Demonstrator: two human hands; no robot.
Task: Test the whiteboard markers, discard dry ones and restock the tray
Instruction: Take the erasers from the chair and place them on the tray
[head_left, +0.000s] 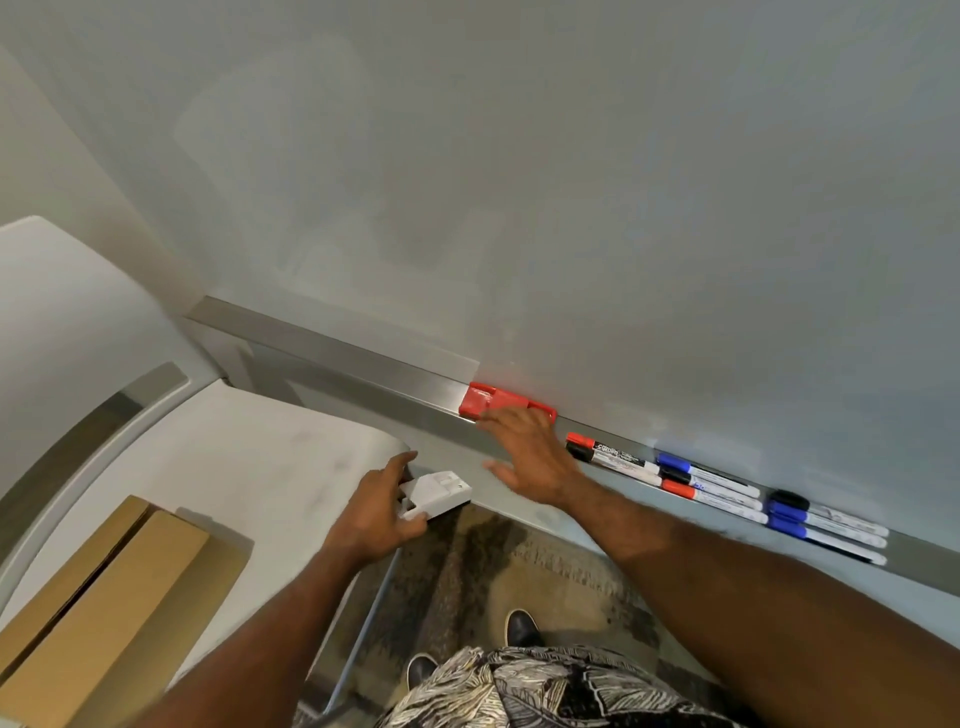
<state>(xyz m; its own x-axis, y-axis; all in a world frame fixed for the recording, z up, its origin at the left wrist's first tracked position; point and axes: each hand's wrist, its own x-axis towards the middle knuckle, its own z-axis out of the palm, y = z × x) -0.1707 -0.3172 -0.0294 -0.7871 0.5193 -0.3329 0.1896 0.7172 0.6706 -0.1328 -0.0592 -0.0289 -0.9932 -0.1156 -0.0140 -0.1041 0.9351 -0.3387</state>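
Gripping white box (434, 493): left hand (371, 512) | right hand (530, 457) spread over tray (363, 374) | whiteboard (571, 182) blank

Your right hand (524, 457) reached, fingers spread, to the red eraser (493, 401) on the tray (363, 379), fingertips at its near edge. The markers (717, 488) lay just right of that hand. Your left hand (374, 514) gripped a white box (436, 493) at the table (249, 467) edge.
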